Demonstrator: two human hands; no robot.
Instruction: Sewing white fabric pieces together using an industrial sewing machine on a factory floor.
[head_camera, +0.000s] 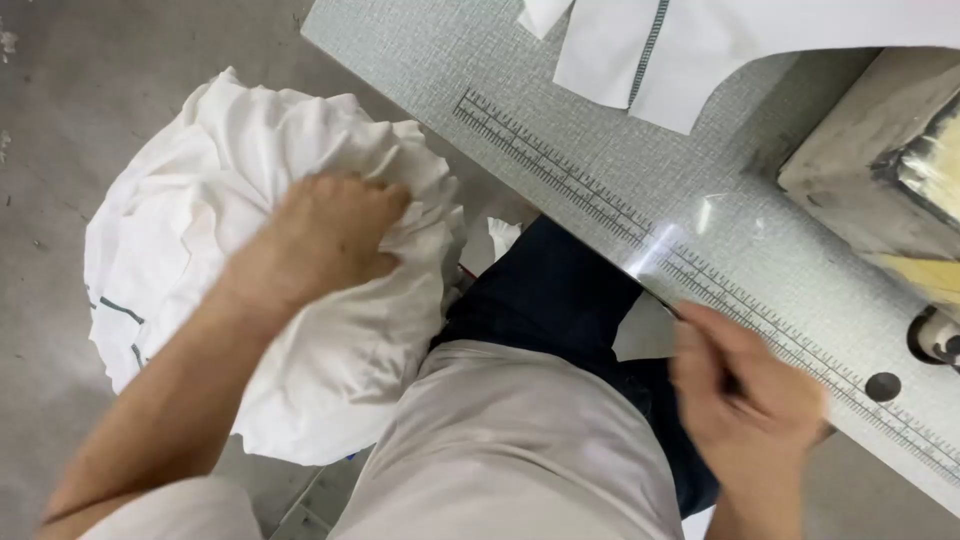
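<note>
Head view, looking straight down, and over on the far left a big heap of white fabric (280, 270) is sitting low beside the person's knee, down by the grey floor (50, 150). A thin dark stripe is showing along the heap's left edge. The left hand (325, 235) is pressing down into the top of that heap, fingers curling into the folds and gripping a bunch of the cloth, with the bare forearm running down to the bottom left corner.

Moving to the middle, the person's lap is filling the lower frame: a pale trouser leg (520, 450) in front and a piece of dark navy cloth (560, 290) lying over it, reaching up to the table edge.

Further right, the right hand (745, 400) is blurring at the near edge of the grey worktable (420, 60). Its fingers are bending inward, but whether they are pinching anything I cannot tell. It is hovering just beside the printed ruler scale (600, 200) that is running diagonally along the table edge.

Up top, cut white fabric pieces (690, 50) with a striped trim are lying on the table, and at the far right a sewing machine base (880, 170) is standing on it.
</note>
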